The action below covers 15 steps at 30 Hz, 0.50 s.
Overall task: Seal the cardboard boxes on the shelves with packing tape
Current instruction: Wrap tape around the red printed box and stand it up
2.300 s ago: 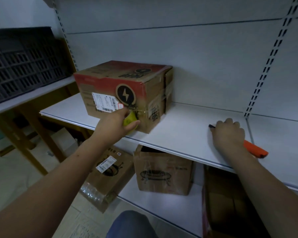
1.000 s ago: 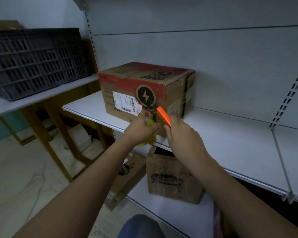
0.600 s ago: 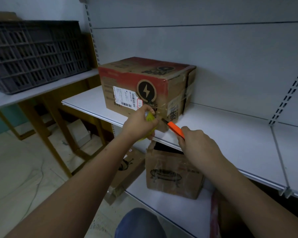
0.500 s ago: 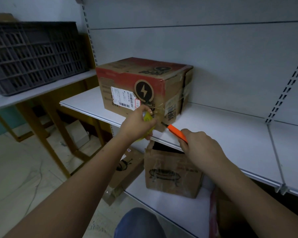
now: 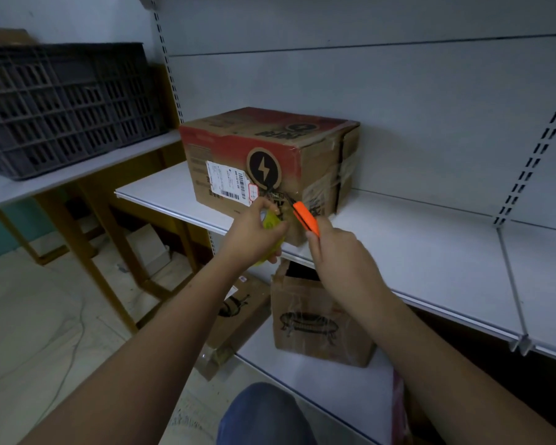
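A red and brown cardboard box (image 5: 264,155) with a lightning logo and a shipping label stands on the white upper shelf (image 5: 414,248). My left hand (image 5: 254,234) grips a yellow-cored roll of packing tape (image 5: 272,223) just in front of the box's lower front corner. My right hand (image 5: 341,252) holds an orange utility knife (image 5: 305,216), its tip pointing up-left at the tape stretched between roll and box. Clear tape shows on the box's right side.
Two more cardboard boxes sit on the lower shelf: an upright one (image 5: 315,319) and a tilted one (image 5: 238,319). A dark plastic crate (image 5: 65,104) rests on a wooden-legged table at left. Slotted shelf uprights (image 5: 533,155) run up the back wall. My knee (image 5: 264,415) is below.
My right hand picked the orange knife off the shelf and brought it to the tape at the box's corner. In the last half second the knife rose toward the roll.
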Each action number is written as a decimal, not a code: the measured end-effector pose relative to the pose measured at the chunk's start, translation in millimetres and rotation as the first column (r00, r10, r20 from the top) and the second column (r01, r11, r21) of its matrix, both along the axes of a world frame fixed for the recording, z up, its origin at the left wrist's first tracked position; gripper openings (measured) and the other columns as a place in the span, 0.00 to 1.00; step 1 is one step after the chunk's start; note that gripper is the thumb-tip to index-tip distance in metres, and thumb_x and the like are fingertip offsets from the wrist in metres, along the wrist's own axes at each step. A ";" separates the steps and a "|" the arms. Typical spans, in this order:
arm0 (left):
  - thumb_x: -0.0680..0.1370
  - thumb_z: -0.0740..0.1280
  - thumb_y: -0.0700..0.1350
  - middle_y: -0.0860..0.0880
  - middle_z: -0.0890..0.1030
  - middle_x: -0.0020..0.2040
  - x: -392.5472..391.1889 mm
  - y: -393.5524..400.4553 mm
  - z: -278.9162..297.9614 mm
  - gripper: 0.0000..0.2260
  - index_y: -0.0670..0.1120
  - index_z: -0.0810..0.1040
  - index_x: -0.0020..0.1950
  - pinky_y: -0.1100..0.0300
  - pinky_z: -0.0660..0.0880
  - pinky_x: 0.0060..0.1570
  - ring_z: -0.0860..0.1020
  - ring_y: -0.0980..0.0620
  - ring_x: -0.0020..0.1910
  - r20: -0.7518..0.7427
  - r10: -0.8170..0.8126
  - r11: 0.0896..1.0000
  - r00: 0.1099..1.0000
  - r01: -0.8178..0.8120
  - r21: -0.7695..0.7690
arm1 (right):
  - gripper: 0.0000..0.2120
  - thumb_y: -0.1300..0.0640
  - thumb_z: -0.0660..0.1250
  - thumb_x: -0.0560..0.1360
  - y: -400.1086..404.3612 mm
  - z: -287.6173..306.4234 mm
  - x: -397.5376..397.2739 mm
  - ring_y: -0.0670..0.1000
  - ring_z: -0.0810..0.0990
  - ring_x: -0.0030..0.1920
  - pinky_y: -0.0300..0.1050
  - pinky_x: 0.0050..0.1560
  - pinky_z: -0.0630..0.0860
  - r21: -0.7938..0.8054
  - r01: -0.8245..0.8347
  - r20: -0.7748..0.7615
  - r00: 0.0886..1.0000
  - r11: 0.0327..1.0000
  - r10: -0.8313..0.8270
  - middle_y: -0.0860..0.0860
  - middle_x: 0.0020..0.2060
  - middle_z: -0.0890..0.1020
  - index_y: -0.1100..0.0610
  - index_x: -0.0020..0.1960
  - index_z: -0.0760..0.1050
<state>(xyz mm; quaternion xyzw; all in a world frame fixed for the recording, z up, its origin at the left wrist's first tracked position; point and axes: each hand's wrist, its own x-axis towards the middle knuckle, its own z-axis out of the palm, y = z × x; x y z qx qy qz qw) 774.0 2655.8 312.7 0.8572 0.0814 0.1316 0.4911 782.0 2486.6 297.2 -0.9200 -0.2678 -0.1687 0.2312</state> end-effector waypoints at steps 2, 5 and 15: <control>0.80 0.68 0.44 0.38 0.82 0.40 -1.8 2.2 -0.2 0.09 0.48 0.71 0.57 0.45 0.82 0.32 0.82 0.42 0.32 0.000 -0.005 1.000 1.000 0.005 0.013 | 0.17 0.49 0.52 0.84 7.1 -8.1 3.5 0.60 0.76 0.40 0.47 0.34 0.63 -0.055 0.046 -0.084 0.995 0.997 -0.051 0.59 0.43 0.79 0.58 0.66 0.67; 0.78 0.70 0.47 0.44 0.83 0.37 -1.8 5.3 -4.0 0.09 0.52 0.71 0.54 0.48 0.83 0.32 0.84 0.46 0.31 -0.057 -0.036 0.986 0.998 0.044 0.162 | 0.15 0.48 0.52 0.84 -0.2 -18.8 1.4 0.58 0.73 0.39 0.48 0.33 0.63 -0.146 0.070 -0.164 0.982 0.987 -0.094 0.55 0.41 0.76 0.57 0.63 0.68; 0.80 0.68 0.43 0.40 0.79 0.36 -27.8 2.6 11.2 0.12 0.41 0.73 0.61 0.58 0.75 0.25 0.77 0.48 0.25 -0.009 -0.071 0.953 0.997 0.065 -0.296 | 0.15 0.46 0.53 0.83 -73.7 5.8 -7.4 0.61 0.79 0.47 0.48 0.39 0.67 -0.082 0.174 0.016 0.985 0.981 -0.173 0.55 0.47 0.79 0.50 0.65 0.69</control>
